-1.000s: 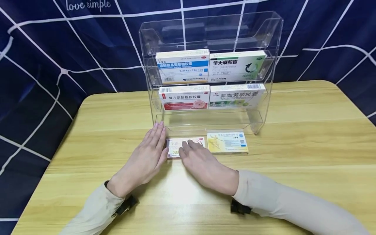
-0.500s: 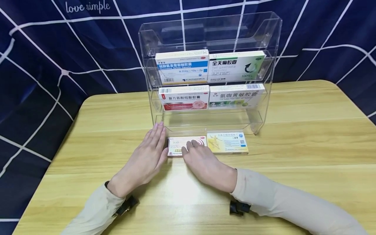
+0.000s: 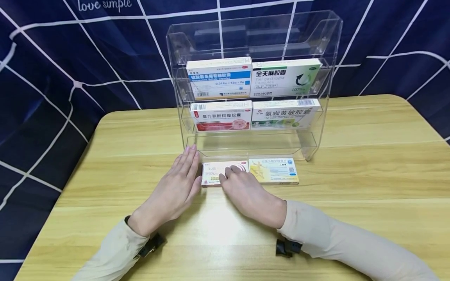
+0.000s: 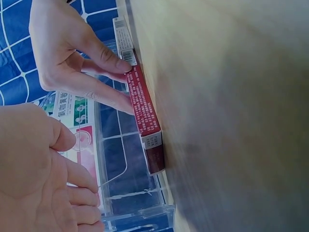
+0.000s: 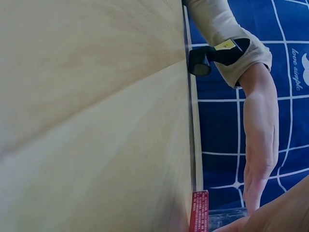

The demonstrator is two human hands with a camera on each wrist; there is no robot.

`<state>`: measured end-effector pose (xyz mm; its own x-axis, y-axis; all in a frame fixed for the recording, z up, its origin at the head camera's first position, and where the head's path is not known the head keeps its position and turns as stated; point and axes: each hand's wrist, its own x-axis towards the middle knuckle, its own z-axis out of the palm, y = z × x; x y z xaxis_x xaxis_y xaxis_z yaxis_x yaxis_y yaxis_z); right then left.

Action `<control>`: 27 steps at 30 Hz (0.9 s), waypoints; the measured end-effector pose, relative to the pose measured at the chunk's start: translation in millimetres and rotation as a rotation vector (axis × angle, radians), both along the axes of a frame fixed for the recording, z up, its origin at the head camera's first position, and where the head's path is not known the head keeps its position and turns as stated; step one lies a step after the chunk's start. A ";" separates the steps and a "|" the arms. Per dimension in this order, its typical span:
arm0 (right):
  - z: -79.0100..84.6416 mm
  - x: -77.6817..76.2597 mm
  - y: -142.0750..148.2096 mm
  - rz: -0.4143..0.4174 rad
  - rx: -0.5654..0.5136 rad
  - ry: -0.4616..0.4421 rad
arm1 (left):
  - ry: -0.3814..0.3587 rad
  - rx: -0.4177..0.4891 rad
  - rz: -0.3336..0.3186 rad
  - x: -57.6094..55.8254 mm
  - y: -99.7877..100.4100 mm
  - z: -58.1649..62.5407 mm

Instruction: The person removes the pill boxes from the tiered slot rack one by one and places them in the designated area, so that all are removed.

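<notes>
In the head view my left hand (image 3: pixel 172 189) stands on its edge on the table with fingers straight. Its thumb is by the left end of a white and pink medicine box (image 3: pixel 211 173), and its fingertips are near the clear rack's left front corner. My right hand (image 3: pixel 251 195) rests its fingertips on top of that box. The left wrist view shows the right thumb (image 4: pixel 113 62) at the upper edge of the box's red side (image 4: pixel 144 108), apart from the index finger. A yellow and white medicine box (image 3: pixel 277 171) lies flat against its right end.
A clear acrylic rack (image 3: pixel 253 142) stands behind both boxes. Its middle tiers hold a blue and white box (image 3: pixel 219 82), a green and white box (image 3: pixel 284 80), a red and white box (image 3: pixel 221 117) and a white and green box (image 3: pixel 284 115). A dark curtain (image 3: pixel 45 97) hangs behind the table.
The pink and white box has shifted slightly right and straightened, so it now meets the yellow and white box. My right hand moved with it. My left hand has stayed in place.
</notes>
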<state>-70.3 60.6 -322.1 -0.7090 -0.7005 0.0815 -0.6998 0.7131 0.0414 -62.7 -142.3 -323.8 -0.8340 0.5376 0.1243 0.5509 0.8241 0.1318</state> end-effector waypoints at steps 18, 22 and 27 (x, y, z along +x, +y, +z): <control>2.7 -4.2 3.1 0.014 -0.030 0.010 | -0.016 -0.001 0.005 0.8 0.1 0.8; 15.9 -9.5 13.3 0.021 -0.140 0.065 | -0.013 0.000 0.002 0.3 0.5 1.1; 44.4 -25.6 41.5 -0.030 -0.364 0.103 | -0.004 0.007 -0.006 -0.4 0.4 1.0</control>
<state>-95.9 102.1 -277.7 -0.7038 -0.5914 0.3935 -0.6838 0.7142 -0.1496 -63.1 -141.9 -322.8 -0.8311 0.5420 0.1248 0.5556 0.8196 0.1398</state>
